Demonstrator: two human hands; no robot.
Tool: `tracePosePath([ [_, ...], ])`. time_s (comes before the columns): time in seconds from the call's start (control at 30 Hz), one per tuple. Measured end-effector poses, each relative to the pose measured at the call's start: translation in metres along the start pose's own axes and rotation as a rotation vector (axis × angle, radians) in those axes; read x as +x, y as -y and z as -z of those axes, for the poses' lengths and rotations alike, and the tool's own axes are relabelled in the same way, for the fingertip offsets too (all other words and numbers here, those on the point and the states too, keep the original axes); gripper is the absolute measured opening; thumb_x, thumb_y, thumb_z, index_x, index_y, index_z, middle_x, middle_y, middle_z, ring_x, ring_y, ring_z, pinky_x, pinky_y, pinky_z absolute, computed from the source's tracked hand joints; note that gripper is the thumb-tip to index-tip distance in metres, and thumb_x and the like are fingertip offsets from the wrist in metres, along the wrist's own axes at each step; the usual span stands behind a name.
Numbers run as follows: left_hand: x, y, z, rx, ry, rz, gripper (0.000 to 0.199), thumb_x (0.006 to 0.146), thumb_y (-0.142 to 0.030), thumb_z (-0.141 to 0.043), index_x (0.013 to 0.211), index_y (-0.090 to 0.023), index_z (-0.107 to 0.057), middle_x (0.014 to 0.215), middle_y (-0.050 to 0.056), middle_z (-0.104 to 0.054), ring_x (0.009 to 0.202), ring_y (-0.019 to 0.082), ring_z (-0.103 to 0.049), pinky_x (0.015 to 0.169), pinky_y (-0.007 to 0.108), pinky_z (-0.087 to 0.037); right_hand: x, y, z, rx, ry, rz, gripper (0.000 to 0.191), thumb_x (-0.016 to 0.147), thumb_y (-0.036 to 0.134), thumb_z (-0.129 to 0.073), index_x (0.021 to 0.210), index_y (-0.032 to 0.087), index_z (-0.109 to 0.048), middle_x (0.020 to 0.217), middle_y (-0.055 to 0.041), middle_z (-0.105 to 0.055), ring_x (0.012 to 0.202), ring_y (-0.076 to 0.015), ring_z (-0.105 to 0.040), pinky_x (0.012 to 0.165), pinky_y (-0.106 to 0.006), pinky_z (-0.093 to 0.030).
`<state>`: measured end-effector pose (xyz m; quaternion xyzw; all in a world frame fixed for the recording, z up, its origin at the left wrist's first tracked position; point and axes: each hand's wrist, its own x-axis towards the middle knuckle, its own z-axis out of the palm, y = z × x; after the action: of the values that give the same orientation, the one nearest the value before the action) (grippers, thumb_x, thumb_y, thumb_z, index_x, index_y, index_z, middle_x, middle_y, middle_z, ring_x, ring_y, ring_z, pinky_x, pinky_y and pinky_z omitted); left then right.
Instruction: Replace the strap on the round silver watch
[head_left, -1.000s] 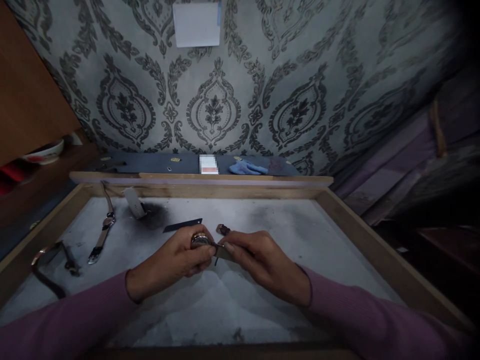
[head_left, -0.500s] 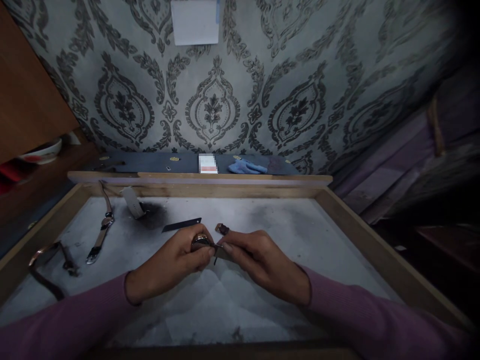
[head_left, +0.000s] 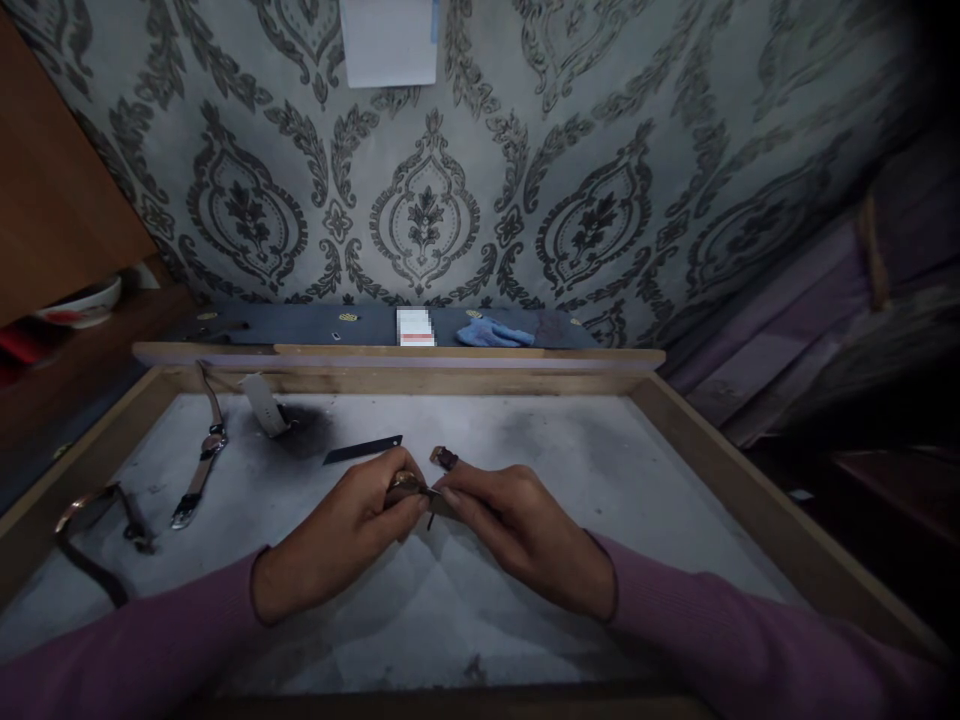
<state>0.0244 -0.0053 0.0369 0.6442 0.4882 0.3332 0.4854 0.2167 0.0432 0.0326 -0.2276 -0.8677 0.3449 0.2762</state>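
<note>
Both hands over the middle of the tray [head_left: 465, 384], closed and near each other, purple sleeves [head_left: 686, 610] on both arms. Left hand [head_left: 341, 530]: fingers curled around a round watch [head_left: 406, 482], thumb on the near side, metal rim peeking out between thumb and index finger. Dial mostly hidden. Right hand [head_left: 529, 535]: thumb and index finger pinching a strap [head_left: 444, 507] right beside the watch; can't tell if a tool is in there too. Thin dark pin [head_left: 430, 521] pokes down between the hands. Watch sits about midway between left and right edges of tray.

Just past the right fingertips: dark band end with a buckle [head_left: 444, 457]. Beyond the left hand, a flat dark strip [head_left: 363, 450] lies at a slant, small hole at its right end.

Left part of tray: another watch [head_left: 214, 441] lies with its strap running from the far edge, near the far left corner, toward the near side. White band [head_left: 262, 405] stands tilted near the far edge, beside a dark smudge. Curled brown strap [head_left: 94, 565] by the left edge, close to the left sleeve.

Behind the far edge: blue cloth [head_left: 495, 332] and small white box [head_left: 415, 328], print blurred.
</note>
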Motion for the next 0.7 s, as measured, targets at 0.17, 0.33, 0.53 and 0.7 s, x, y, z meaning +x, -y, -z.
tracePosePath([
  [0.17, 0.0003, 0.0011, -0.0007, -0.128, 0.049, 0.019, 0.014, 0.087, -0.028, -0.052, 0.078, -0.019, -0.046, 0.062, -0.007, -0.039, 0.056, 0.010, -0.034, 0.051, 0.023, -0.027, -0.0018, -0.0016, 0.0003, -0.044, 0.014, 0.046, 0.024, 0.098, 0.018, -0.042, 0.085, 0.013, -0.062, 0.062, 0.0010, -0.052, 0.049, -0.0081, -0.046, 0.049, -0.021, -0.033],
  [0.33, 0.0013, 0.0010, -0.0008, -0.296, 0.110, 0.065, 0.016, 0.086, -0.031, -0.055, 0.080, -0.019, -0.047, 0.058, -0.008, -0.039, 0.052, 0.008, -0.032, 0.048, 0.022, -0.025, -0.0033, -0.0058, 0.0001, -0.042, 0.024, 0.064, 0.026, 0.099, 0.021, -0.042, 0.087, 0.013, -0.063, 0.065, -0.0014, -0.058, 0.053, -0.0091, -0.050, 0.051, -0.022, -0.036],
  [0.53, 0.0033, 0.0045, 0.0001, -0.378, 0.141, 0.138, 0.024, 0.084, -0.038, -0.059, 0.078, -0.018, -0.048, 0.057, -0.008, -0.044, 0.046, 0.006, -0.030, 0.043, 0.021, -0.020, -0.0023, -0.0062, 0.0030, -0.045, 0.035, 0.103, 0.025, 0.098, 0.019, -0.042, 0.091, 0.013, -0.065, 0.069, -0.0037, -0.064, 0.055, -0.0100, -0.054, 0.053, -0.023, -0.040],
  [0.7, 0.0052, 0.0086, 0.0010, -0.465, 0.150, 0.182, 0.027, 0.082, -0.039, -0.063, 0.077, -0.018, -0.048, 0.058, -0.007, -0.046, 0.044, 0.005, -0.029, 0.041, 0.019, -0.018, -0.0026, -0.0073, 0.0041, -0.059, 0.028, 0.121, 0.025, 0.098, 0.019, -0.042, 0.090, 0.012, -0.065, 0.070, -0.0045, -0.065, 0.055, -0.0103, -0.056, 0.053, -0.023, -0.041],
])
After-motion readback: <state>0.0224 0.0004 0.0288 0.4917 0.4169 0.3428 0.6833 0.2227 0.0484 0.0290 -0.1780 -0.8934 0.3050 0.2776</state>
